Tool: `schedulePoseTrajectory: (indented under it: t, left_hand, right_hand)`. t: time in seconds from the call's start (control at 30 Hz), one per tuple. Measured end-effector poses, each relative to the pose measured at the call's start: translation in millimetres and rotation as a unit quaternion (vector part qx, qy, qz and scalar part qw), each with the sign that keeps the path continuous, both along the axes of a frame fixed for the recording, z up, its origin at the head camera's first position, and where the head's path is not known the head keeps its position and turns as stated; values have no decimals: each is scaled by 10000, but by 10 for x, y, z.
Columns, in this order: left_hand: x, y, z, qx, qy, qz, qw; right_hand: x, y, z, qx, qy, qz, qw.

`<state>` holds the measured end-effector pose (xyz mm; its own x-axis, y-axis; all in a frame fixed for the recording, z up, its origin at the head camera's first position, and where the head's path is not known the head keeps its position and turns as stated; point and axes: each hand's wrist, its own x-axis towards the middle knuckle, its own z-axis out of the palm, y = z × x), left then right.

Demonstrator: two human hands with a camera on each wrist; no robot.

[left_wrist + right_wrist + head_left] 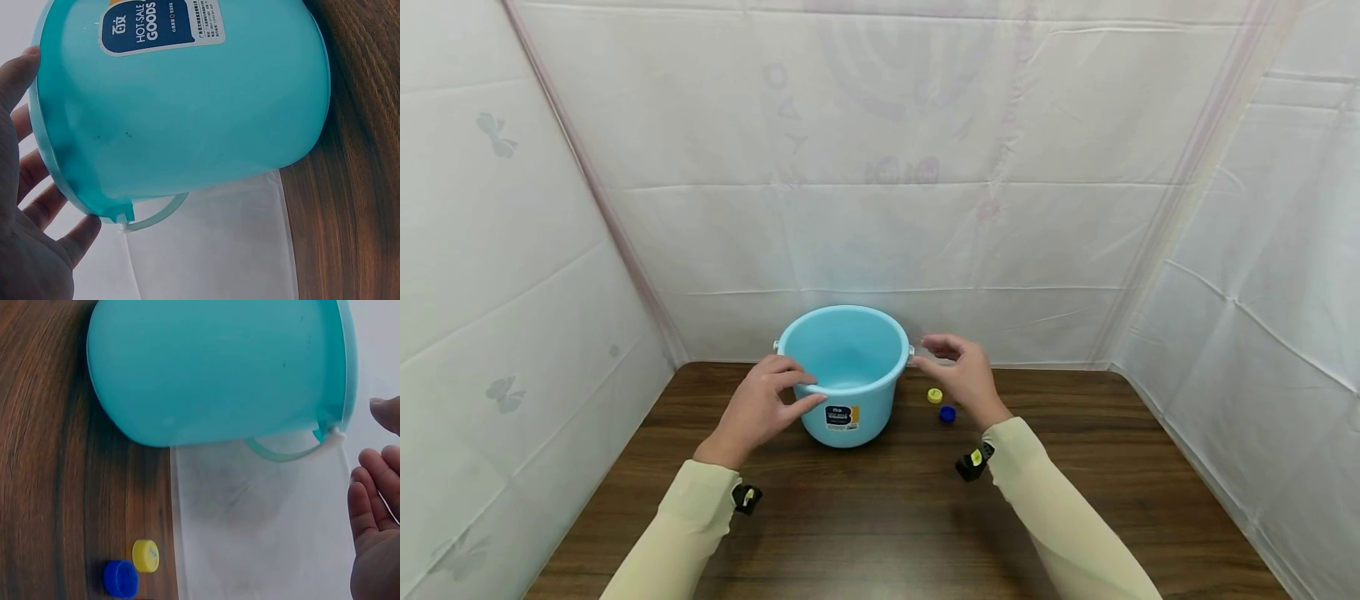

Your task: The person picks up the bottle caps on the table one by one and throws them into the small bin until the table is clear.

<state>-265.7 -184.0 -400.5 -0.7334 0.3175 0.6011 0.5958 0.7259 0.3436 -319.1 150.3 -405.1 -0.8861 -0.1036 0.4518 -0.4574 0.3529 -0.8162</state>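
A light blue bucket stands upright on the table, its label facing the person. At the near left of its rim, my left hand holds on, the thumb outside and the fingers reaching over the edge. My right hand is beside the right handle joint, apart from the rim, thumb and fingers spread with nothing between them. The bucket's handle hangs down behind it. Right of the bucket lie a yellow bottle cap and a blue bottle cap, below the right hand.
The dark wooden table ends at a white sheet wall close behind the bucket. More white sheeting rises along the left and right sides. Both wrists carry small black cameras.
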Motion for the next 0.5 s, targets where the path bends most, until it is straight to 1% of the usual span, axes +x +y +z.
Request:
schedulePoseTrajectory:
  t: [0.13, 0.37, 0.5]
  left_hand:
    - [-5, -1, -2, 9, -54, 15, 10000]
    - [-6, -1, 0, 22, -61, 5, 10000]
    - [-5, -1, -1, 36, -63, 6, 10000]
  right_hand:
    - [8, 72, -27, 56, 51, -56, 10000]
    - [25, 207, -107, 41, -63, -202, 9998]
    - [16, 282, -156, 40, -39, -294, 9996]
